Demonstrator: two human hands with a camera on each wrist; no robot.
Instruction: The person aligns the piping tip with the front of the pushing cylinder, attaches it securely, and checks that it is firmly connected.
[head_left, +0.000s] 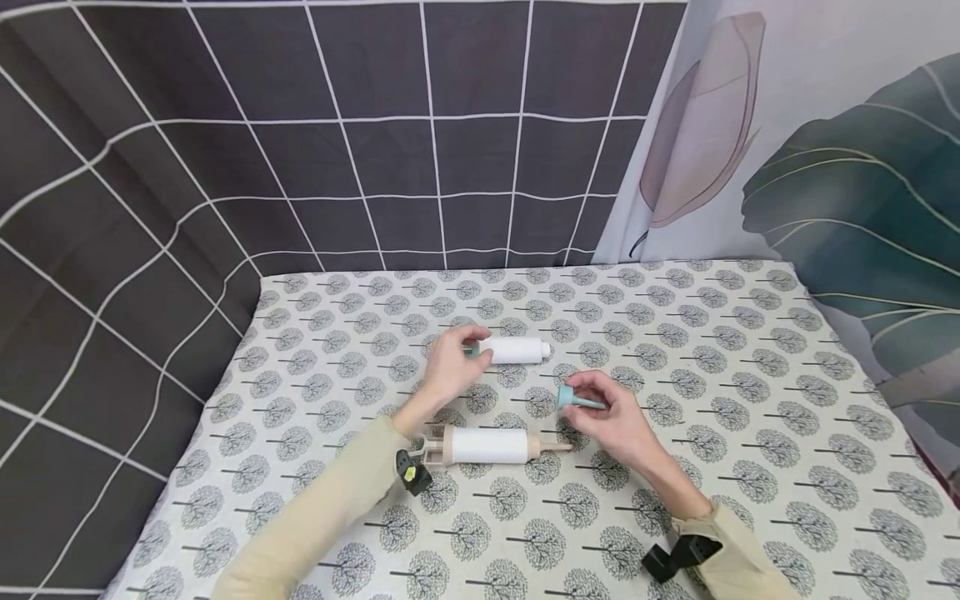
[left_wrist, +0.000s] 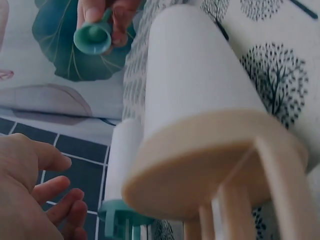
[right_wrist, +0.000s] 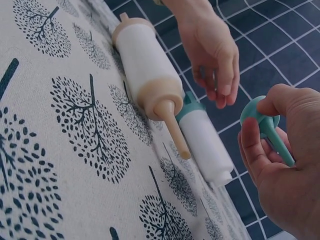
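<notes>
My right hand pinches a green funnel-shaped nozzle by its wide end, and its thin spout points back toward the palm. The nozzle's hollow mouth shows in the left wrist view. Beside the green end of a white syringe-like tube, my left hand hovers with loosely bent fingers; the left wrist view shows a gap between them. This tube lies on its side, its bare white tip to the right. Nearer to me lies a larger white tube with beige ends and a beige spout.
Both tubes lie on a table covered by a tree-patterned cloth. A dark gridded curtain hangs behind and at the left. At the right hangs a leaf-patterned curtain. Small black cameras sit on both wrists.
</notes>
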